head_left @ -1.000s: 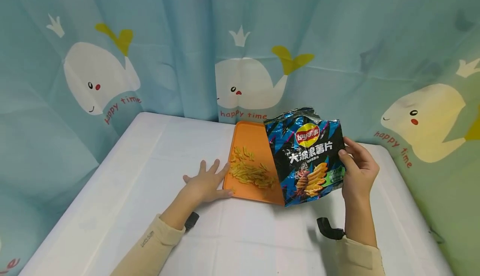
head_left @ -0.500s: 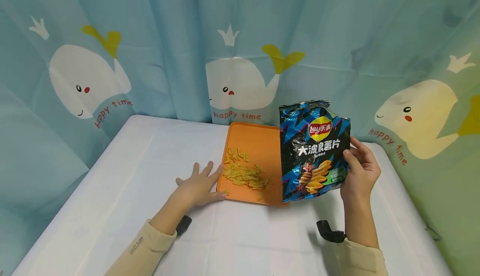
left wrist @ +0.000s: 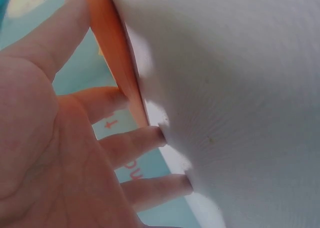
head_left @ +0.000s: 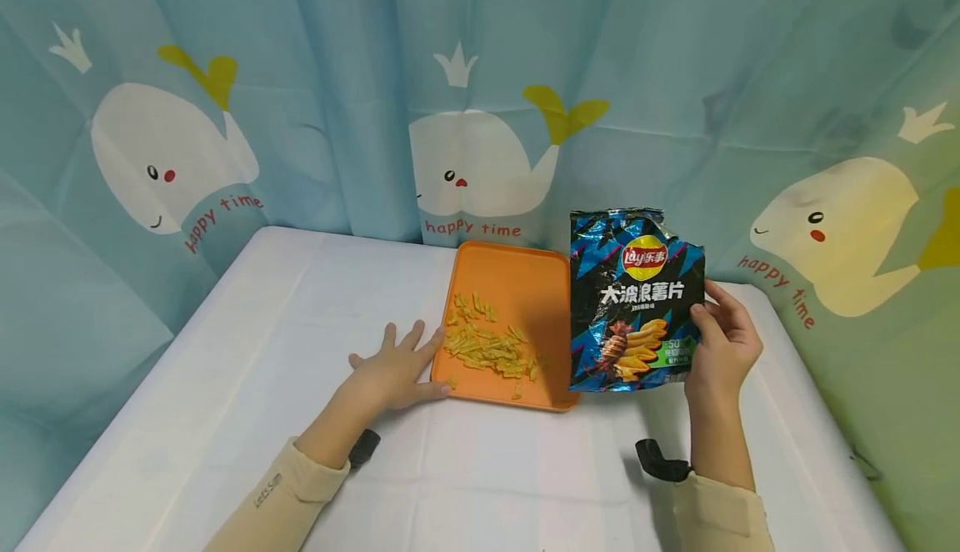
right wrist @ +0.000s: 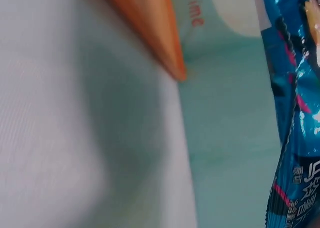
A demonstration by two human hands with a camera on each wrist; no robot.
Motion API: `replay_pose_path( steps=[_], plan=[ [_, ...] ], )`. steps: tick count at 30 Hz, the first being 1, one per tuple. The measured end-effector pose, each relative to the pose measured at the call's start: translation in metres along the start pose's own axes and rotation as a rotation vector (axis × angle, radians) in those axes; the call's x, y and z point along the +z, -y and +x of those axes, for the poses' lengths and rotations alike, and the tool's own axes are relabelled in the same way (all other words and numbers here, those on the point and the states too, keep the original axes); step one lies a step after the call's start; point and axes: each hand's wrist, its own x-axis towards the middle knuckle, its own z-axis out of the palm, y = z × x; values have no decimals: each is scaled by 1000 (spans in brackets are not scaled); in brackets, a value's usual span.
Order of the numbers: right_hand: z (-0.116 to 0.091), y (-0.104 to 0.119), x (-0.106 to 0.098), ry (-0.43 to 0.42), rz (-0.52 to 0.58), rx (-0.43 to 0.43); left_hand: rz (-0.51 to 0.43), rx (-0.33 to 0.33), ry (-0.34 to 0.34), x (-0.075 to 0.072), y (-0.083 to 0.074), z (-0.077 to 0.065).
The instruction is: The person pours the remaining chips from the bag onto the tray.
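Note:
An orange tray (head_left: 532,285) lies on the table with a loose heap of yellow ridged chips (head_left: 483,343) on its left half. My left hand (head_left: 390,375) is spread, its fingertips touching the tray's left edge; the left wrist view shows the straight fingers against the orange rim (left wrist: 112,42) and the white cloth. My right hand (head_left: 723,348) pinches the right edge of a blue and black chip bag (head_left: 637,302), held upright above the tray's right side. The bag's top right corner is torn. In the right wrist view only the side of the bag (right wrist: 295,138) shows.
White cloth (head_left: 510,477) covers the table. Behind it hangs a blue curtain (head_left: 337,118) printed with whales. Black wrist mounts (head_left: 662,462) sit at both wrists.
The right hand has swung the chip bag from tilted over the tray to upright, shifting it right, so more of the tray shows. The left hand stays at the tray's edge.

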Motion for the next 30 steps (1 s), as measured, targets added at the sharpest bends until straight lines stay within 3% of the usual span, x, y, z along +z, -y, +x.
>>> replay_pose_path(
  steps=[15, 19, 23, 27, 30],
  plan=[
    [12, -22, -27, -68, -500, -25, 12, -1, 20, -3, -9, 1],
    [13, -24, -31, -56, -622, 14, 11, 4, 17, -5, -8, 0],
    [16, -26, -36, 43, -781, 135, 11, 19, 7, -5, -7, 0],
    [22, -27, -39, 238, -892, 257, 11, 24, 1, -5, -7, 2],
    [22, -29, -38, 352, -948, 284, 6, 19, 12, -4, -6, 1]
  ],
)
